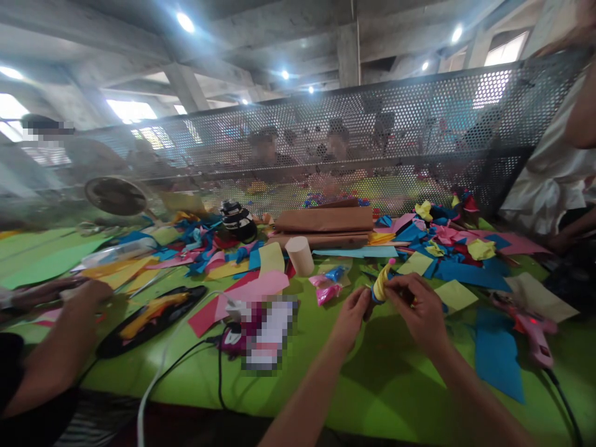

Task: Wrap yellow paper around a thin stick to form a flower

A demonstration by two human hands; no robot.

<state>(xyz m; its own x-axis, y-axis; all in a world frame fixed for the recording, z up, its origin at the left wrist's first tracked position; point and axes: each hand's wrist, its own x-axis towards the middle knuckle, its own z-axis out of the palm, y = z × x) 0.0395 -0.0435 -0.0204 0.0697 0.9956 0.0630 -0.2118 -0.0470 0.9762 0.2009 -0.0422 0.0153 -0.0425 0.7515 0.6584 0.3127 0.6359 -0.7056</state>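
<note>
A small cone wrapped in yellow paper (382, 283), with a pink tip and a blue edge at its base, is held between my two hands above the green table. My left hand (352, 315) pinches it at the blue base. My right hand (418, 305) has its fingers closed on the yellow side. Just left of the cone lie small plastic bags (329, 287) with blue and pink contents. A pink glue gun (535, 338) with a red light rests to the right, near a blue paper sheet (498, 357).
Coloured paper scraps (444, 236) crowd the back. Behind them stand folded brown paper (323, 226), a white roll (300, 256) and a black-and-white bottle-like object (237, 220). A blurred phone (272, 332), purple power strip (233, 340) and cables lie left. A co-worker's arm (60, 338) reaches in.
</note>
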